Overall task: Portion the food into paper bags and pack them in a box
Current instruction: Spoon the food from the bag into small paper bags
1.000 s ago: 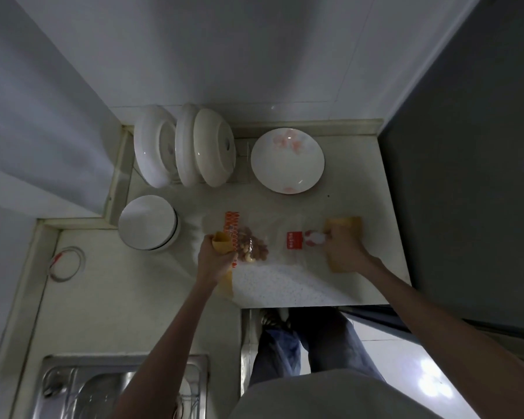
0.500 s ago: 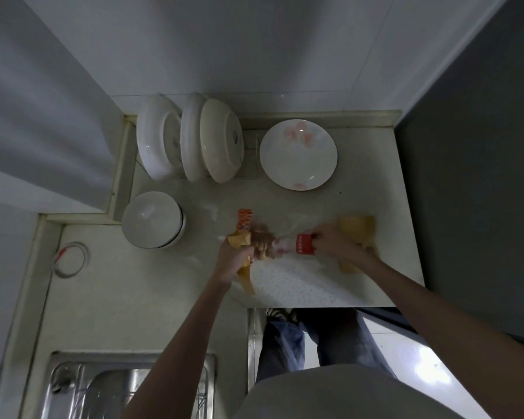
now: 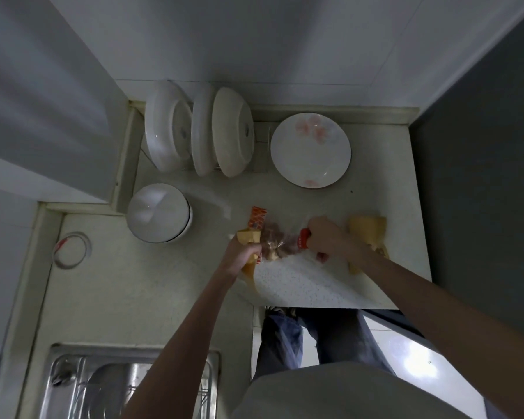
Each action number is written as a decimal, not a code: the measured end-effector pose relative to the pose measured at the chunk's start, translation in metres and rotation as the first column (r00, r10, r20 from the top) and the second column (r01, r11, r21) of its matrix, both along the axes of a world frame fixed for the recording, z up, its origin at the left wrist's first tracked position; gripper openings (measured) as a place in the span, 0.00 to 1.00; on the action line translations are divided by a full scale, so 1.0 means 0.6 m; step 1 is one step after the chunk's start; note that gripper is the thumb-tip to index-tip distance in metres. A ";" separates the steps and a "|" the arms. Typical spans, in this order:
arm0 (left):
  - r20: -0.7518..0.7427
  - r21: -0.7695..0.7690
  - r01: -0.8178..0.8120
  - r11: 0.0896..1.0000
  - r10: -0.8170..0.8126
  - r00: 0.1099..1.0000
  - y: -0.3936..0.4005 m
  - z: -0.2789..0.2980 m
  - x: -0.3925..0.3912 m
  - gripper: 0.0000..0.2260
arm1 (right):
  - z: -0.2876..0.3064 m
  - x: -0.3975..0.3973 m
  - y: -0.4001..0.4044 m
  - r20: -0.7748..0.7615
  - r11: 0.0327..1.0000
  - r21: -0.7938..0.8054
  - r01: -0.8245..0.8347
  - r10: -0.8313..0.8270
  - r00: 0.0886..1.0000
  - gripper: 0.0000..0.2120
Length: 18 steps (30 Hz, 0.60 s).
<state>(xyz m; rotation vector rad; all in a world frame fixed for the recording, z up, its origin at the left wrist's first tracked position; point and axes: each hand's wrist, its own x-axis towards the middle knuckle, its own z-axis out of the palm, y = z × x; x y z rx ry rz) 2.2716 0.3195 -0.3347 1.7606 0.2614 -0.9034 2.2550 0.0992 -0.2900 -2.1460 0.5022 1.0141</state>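
The left hand (image 3: 242, 254) is clamped around a small tan paper bag (image 3: 248, 237) held just above the pale speckled bench (image 3: 300, 285). The right hand (image 3: 327, 237) grips the red-labelled end of a clear plastic food packet (image 3: 280, 246), whose brownish pieces lie between the two hands, touching the bag's mouth. More tan paper bags (image 3: 368, 234) lie just beyond the right wrist. A round white flowered plate (image 3: 310, 149) rests further back.

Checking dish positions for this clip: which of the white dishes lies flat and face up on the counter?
The flowered plate, right of the rack. The other plates stand on edge in the rack, and the bowl sits upside down.
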 end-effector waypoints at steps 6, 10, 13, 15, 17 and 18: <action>-0.025 -0.043 0.026 0.999 -0.027 0.999 0.009 -0.007 0.003 0.08 | -0.031 0.012 0.026 0.021 0.998 0.012 0.055 -0.055 0.998 0.10; -0.035 -0.081 0.002 0.997 -0.005 0.999 0.011 -0.008 0.000 0.08 | -0.052 0.005 0.039 0.078 0.991 0.010 0.131 -0.132 0.988 0.09; -0.020 -0.103 -0.002 0.995 0.000 1.000 0.008 -0.004 -0.002 0.02 | -0.069 -0.003 0.047 0.060 0.963 0.011 0.268 -0.268 0.962 0.08; -0.012 -0.093 -0.015 0.996 0.014 1.000 0.006 -0.005 -0.003 0.03 | -0.076 -0.010 0.045 0.014 0.914 0.051 0.402 -0.403 0.915 0.06; -0.020 -0.076 -0.032 0.997 0.030 0.999 0.005 -0.005 -0.003 0.06 | -0.078 -0.016 0.037 -0.031 0.851 0.112 0.513 -0.512 0.858 0.09; -0.024 -0.072 -0.032 0.997 0.031 0.999 0.004 -0.005 -0.003 0.07 | -0.077 -0.018 0.034 -0.041 0.832 0.132 0.538 -0.538 0.842 0.10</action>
